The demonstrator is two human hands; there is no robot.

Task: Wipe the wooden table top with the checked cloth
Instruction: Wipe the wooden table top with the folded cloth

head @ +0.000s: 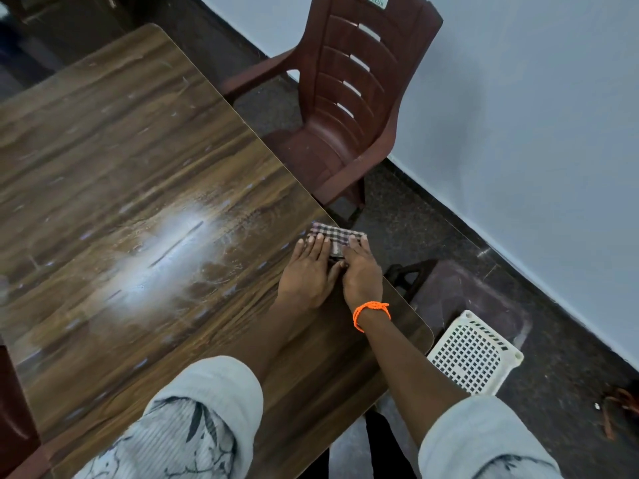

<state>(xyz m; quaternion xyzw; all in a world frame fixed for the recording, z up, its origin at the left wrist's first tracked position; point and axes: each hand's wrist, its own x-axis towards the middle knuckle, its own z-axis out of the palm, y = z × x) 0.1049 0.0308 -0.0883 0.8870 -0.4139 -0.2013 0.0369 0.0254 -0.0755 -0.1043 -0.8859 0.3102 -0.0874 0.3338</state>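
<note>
From the head view, one checked cloth, folded small with brown and white checks, lies flat at the right edge of the glossy wooden tabletop. Both hands press it, left hand and right hand side by side, fingers straight and close together. Its near part is hidden under them. Beyond that edge stand one brown plastic chair and one white perforated stool.

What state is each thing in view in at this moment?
checked cloth: folded, flat at the table's right edge, under both hands.
left hand: fingers straight, pressing on the cloth.
right hand: fingers straight, pressing on the cloth.
wooden table top: streaked, glare patch mid-surface.
plastic chair: upright, unoccupied.
white basket: on the floor.
</note>
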